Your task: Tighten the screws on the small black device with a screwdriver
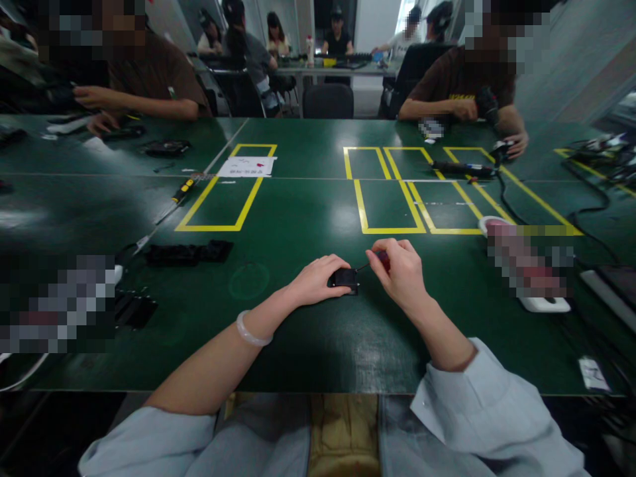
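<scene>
My left hand [320, 279] grips a small black block-shaped part [346, 281] against the green table, thumb along its near side and fingers over the top. What the part is I cannot make out. Closed around the dark reddish handle of a screwdriver [381, 260] is my right hand [401, 271], just to the right. The thin dark shaft points left to the upper right corner of the black part; whether its tip sits in a screw is too small to tell. Most of the handle is hidden by the fingers.
A long black part [186, 252] and dark flat pieces [135, 310] lie left. A yellow-black screwdriver [183, 190] and white paper sheet [247, 166] are farther back. Yellow tape [392, 230] marks the green table [308, 351]. Right lies a white-ended object [546, 305]; co-workers sit opposite.
</scene>
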